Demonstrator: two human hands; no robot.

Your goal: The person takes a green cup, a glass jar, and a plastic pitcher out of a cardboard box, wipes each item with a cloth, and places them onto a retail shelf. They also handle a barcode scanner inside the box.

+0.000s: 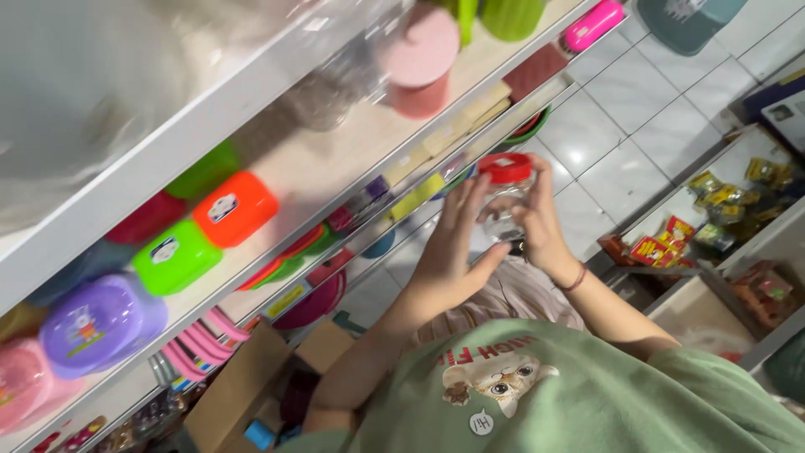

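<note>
A small clear glass jar [506, 210] with a red screw lid [506, 168] is held up in front of the white shelves. My left hand [449, 252] touches its left side with fingers stretched upward and the thumb under it. Around the jar's right side wraps my right hand [543, 225], which has a thin red band on its wrist. Both bare forearms reach up from a green shirt with a cat print [537, 394] at the bottom of the view.
White shelves [335, 168] run diagonally at left, holding orange, green and purple lidded boxes [233, 208], a pink canister [422, 63] and flat sponges. Cardboard boxes [243, 386] stand below. At right is a white tiled floor [620, 126] and a low rack of packaged snacks [713, 218].
</note>
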